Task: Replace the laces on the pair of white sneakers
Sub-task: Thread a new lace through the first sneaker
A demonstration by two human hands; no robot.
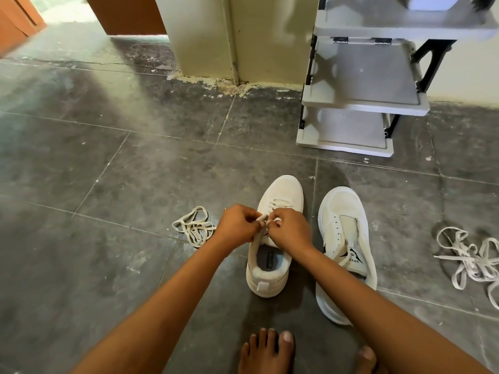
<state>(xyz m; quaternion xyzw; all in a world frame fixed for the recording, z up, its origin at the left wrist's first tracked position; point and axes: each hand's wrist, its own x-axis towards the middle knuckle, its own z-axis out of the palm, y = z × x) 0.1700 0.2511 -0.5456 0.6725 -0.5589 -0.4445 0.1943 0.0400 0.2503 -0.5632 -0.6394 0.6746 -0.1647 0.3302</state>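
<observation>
Grip tight both sides: left hand (237, 225), right hand (291, 230) pinch lace (261, 218) above sneaker (283, 190).

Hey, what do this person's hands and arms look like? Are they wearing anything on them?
Both are bare. The left hand and right hand have no gloves, and no rings show. The forearms are uncovered down to the frame edge, with no sleeves, watch or bracelet in view.

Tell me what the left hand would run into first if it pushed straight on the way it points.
Probably the right hand: the left hand points up and right across the sneaker, and both pinch the lace there, almost touching.
</observation>
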